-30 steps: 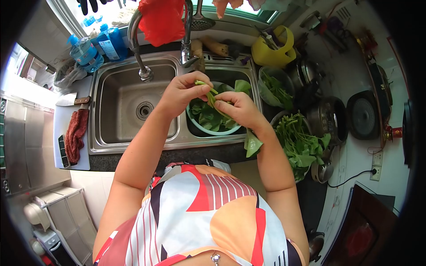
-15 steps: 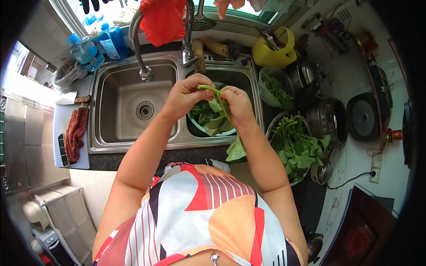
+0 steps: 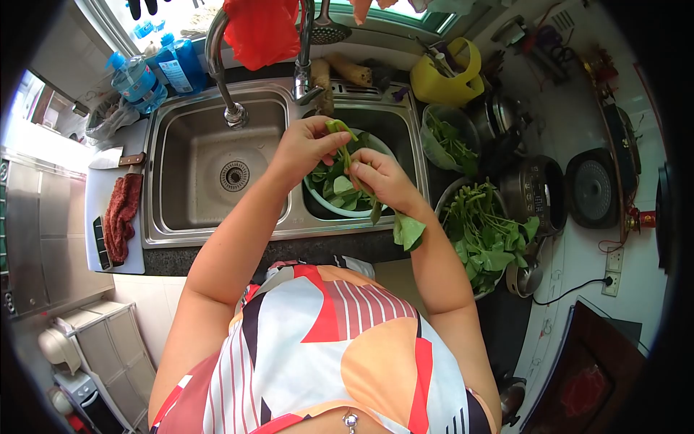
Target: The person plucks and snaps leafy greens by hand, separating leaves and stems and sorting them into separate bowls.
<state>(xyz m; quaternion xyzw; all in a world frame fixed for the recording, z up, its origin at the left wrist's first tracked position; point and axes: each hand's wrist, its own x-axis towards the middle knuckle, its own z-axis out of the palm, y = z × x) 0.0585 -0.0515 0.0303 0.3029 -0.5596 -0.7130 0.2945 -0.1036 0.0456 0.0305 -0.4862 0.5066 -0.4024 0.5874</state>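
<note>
My left hand (image 3: 311, 148) pinches the upper end of a green leafy vegetable stem (image 3: 338, 130), which bends between my two hands. Lower on the same stem, the fingers of my right hand (image 3: 379, 176) are closed round it. A broad leaf (image 3: 408, 231) hangs from it beside my right wrist. Both hands are over the right sink basin, where a pale round tub (image 3: 390, 148) holds loose green leaves (image 3: 340, 189). My hands and forearms cover part of the tub.
Left of the tub is the steel sink basin (image 3: 195, 173) under a faucet (image 3: 235, 116). A bowl piled with leafy stems (image 3: 484, 231) and a clear container (image 3: 434, 145) of greens stand at right. A knife (image 3: 119, 159) and a red-brown cloth (image 3: 121, 220) lie at left.
My right hand has moved slightly down and left, its fingers curling further round the stem. The stem's top now bends over, and the hanging leaf has swung right and up.
</note>
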